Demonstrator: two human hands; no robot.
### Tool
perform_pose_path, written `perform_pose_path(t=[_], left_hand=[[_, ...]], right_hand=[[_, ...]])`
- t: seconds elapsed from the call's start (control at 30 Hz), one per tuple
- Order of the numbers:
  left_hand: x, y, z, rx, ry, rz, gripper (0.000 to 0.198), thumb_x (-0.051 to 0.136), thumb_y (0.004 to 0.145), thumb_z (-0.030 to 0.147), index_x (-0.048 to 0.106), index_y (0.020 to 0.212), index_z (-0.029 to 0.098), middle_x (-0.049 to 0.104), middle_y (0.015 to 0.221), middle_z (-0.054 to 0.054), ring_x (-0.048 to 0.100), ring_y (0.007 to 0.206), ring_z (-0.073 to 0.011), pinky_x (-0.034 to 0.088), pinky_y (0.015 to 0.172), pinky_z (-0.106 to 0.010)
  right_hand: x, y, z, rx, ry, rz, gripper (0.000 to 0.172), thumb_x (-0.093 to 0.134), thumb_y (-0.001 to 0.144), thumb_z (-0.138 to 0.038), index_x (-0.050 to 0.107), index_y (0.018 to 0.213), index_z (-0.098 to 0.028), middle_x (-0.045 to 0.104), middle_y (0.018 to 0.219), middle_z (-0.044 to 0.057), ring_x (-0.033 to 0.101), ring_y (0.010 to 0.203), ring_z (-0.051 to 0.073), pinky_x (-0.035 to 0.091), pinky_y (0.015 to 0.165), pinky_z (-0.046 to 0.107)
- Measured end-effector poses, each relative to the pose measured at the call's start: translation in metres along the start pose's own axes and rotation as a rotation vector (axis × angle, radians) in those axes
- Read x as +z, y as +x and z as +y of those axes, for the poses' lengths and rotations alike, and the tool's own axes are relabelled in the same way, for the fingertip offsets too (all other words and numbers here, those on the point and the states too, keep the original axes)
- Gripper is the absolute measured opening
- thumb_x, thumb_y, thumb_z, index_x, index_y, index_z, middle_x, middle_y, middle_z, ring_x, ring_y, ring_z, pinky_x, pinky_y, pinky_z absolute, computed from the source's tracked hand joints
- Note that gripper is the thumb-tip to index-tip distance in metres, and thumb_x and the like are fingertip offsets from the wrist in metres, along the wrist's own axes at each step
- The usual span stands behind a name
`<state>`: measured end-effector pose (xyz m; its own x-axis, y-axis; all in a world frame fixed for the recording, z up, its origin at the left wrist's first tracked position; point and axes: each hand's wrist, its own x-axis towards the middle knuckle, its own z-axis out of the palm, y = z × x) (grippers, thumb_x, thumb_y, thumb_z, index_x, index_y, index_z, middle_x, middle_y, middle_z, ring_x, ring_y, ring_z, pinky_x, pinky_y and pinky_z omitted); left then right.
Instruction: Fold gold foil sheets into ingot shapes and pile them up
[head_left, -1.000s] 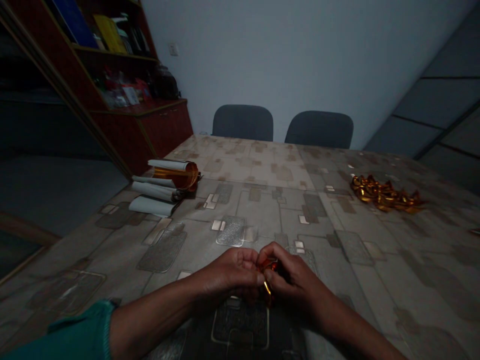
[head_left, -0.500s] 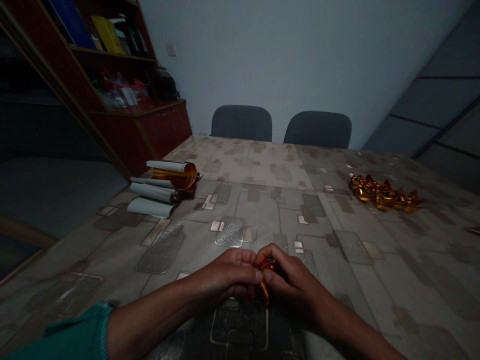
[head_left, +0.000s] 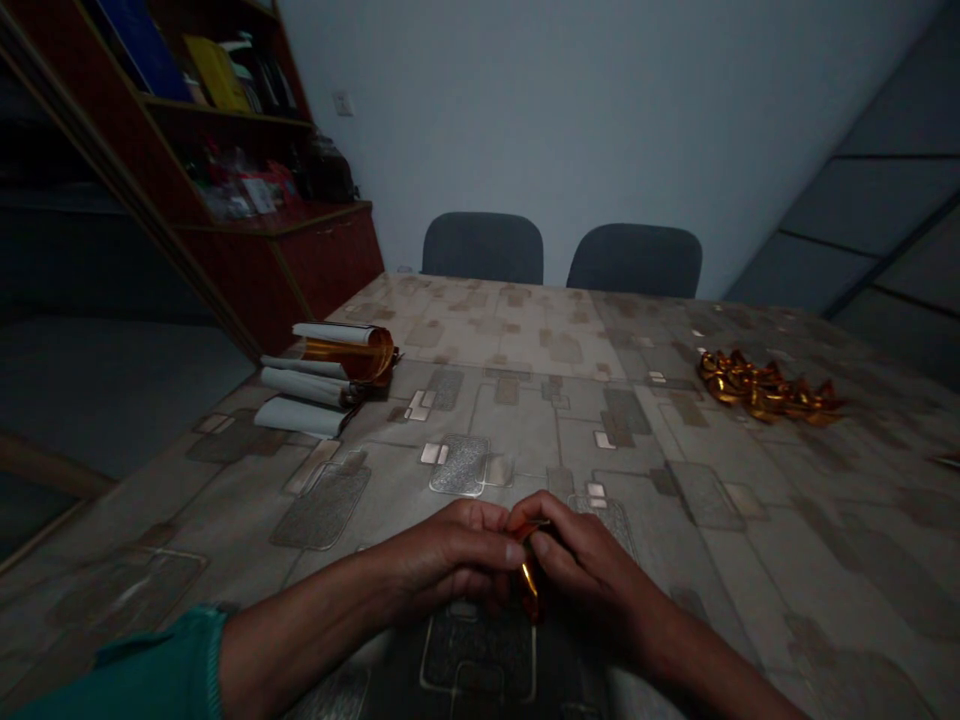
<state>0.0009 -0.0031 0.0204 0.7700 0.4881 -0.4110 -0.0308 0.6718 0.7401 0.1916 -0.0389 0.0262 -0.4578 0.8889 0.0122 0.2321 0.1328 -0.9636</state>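
Observation:
My left hand [head_left: 454,560] and my right hand [head_left: 581,567] meet low in the middle of the view, fingertips together. Both pinch a small strip of gold and red metallic ribbon [head_left: 530,578], and my fingers hide most of it. A heap of curled gold ribbon [head_left: 765,388] lies far from my right hand on the table's right side. Beyond my left hand are white-backed rolled sheets [head_left: 304,387], with one roll showing gold foil [head_left: 349,353]. A green sleeve [head_left: 127,672] covers my left forearm's upper end.
The patterned table cover [head_left: 517,440] spreads under everything. Two dark chairs [head_left: 482,248] stand behind the far edge. A red-brown cabinet [head_left: 277,250] with shelves of books and bags stands back left. A dark drop lies past the table's left edge.
My fingers have shifted slightly on the ribbon strip, and less of its red part shows. The view has tilted a little; the rolls and gold heap have not moved on the table.

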Motion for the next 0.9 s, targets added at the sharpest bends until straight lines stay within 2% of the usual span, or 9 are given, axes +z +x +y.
perform_pose_path(t=[0.13,0.43,0.53,0.63,0.77,0.9], left_hand=[[0.0010,-0.0009,0.0019,-0.005,-0.006,0.010,0.037,0.082,0.064,0.035,0.071,0.087,0.008,0.068,0.075,-0.006,0.059,0.058,-0.0100,0.044,0.057,-0.020],[-0.0037,0.0023,-0.0019,-0.007,-0.026,-0.011,0.034,0.081,0.067,0.033,0.070,0.090,0.010,0.068,0.076,-0.004,0.058,0.057,-0.0088,0.044,0.052,-0.017],[-0.0041,0.0025,-0.0014,-0.003,-0.030,-0.020,0.035,0.082,0.067,0.035,0.070,0.089,0.010,0.066,0.073,-0.003,0.055,0.054,-0.0078,0.042,0.049,-0.017],[-0.0041,0.0018,-0.0008,-0.009,-0.052,-0.012,0.038,0.083,0.067,0.036,0.071,0.090,0.009,0.066,0.075,-0.004,0.055,0.056,-0.0081,0.044,0.054,-0.018],[-0.0042,0.0005,-0.0012,-0.013,-0.087,-0.014,0.037,0.083,0.069,0.034,0.071,0.092,0.008,0.065,0.078,-0.005,0.057,0.062,-0.0093,0.044,0.060,-0.019],[-0.0035,-0.0009,-0.0004,-0.030,-0.093,-0.019,0.035,0.083,0.070,0.033,0.071,0.093,0.009,0.067,0.080,-0.006,0.058,0.063,-0.0100,0.044,0.059,-0.020]], right_hand=[[-0.0006,0.0007,-0.0004,-0.012,-0.029,-0.003,0.018,0.043,0.095,-0.023,0.060,0.099,-0.020,0.067,0.085,0.003,0.061,0.075,0.016,0.045,0.067,0.028],[0.0020,0.0031,0.0026,0.011,-0.025,0.022,0.015,0.042,0.091,-0.019,0.057,0.093,-0.021,0.065,0.079,0.000,0.059,0.069,0.015,0.044,0.063,0.027],[-0.0003,0.0011,-0.0007,-0.006,-0.029,0.004,0.018,0.044,0.093,-0.026,0.057,0.104,-0.021,0.065,0.086,0.002,0.060,0.075,0.017,0.044,0.066,0.029],[-0.0030,-0.0013,-0.0035,-0.036,-0.015,-0.005,0.027,0.043,0.095,-0.035,0.056,0.114,-0.020,0.065,0.093,0.005,0.060,0.082,0.020,0.044,0.068,0.032],[-0.0023,-0.0002,-0.0025,-0.023,-0.044,0.015,0.024,0.040,0.093,-0.027,0.059,0.105,-0.020,0.067,0.091,0.005,0.061,0.082,0.020,0.045,0.069,0.032],[-0.0002,0.0020,-0.0007,0.005,-0.066,0.035,0.023,0.040,0.090,-0.021,0.060,0.102,-0.021,0.067,0.089,0.004,0.061,0.081,0.019,0.045,0.069,0.031]])
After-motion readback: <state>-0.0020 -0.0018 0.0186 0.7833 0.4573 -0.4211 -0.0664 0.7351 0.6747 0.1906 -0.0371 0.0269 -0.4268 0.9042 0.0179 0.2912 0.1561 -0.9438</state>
